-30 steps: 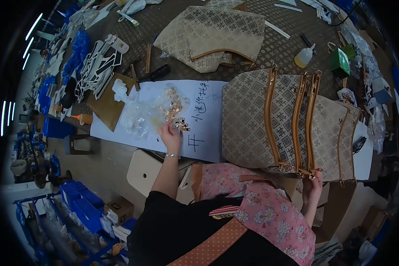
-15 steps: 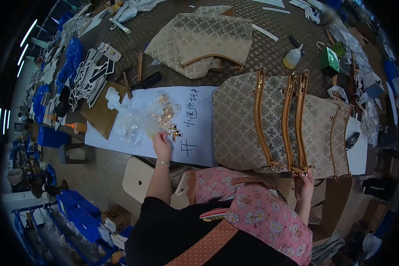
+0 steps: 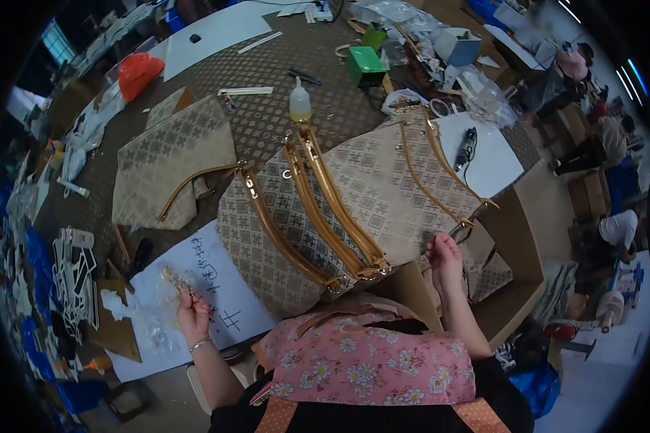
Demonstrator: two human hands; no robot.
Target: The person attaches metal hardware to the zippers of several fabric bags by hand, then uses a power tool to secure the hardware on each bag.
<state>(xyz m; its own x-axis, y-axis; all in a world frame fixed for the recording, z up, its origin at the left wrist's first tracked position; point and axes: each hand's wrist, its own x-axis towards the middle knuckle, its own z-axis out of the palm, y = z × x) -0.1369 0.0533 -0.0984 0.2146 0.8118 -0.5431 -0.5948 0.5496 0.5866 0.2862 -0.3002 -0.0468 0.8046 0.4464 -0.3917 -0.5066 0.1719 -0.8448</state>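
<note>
My left hand [image 3: 193,315] is at the small gold metal fittings [image 3: 172,278] on clear plastic, its fingers pinched together; what lies between them is too small to tell. My right hand [image 3: 444,256] has curled fingers beside the lower edge of the right patterned bag piece [image 3: 372,187]; whether they hold anything is unclear. Brown zipped strips [image 3: 336,206] with gold rings run across the stacked patterned pieces [image 3: 256,263] between my hands. Beneath the fittings lies a white sheet [image 3: 245,307] with black handwriting.
Another patterned piece [image 3: 173,162] lies at the left. Behind the stack stand a bottle of yellow liquid [image 3: 300,105] and a green box [image 3: 366,66]. An open cardboard box [image 3: 516,307] is below right. A black tool [image 3: 467,146] lies on white sheeting. People are in the right background.
The view has turned to the right. My right hand has moved from the gold rings at the strips' lower ends to the right piece's edge. My left hand stays at the fittings.
</note>
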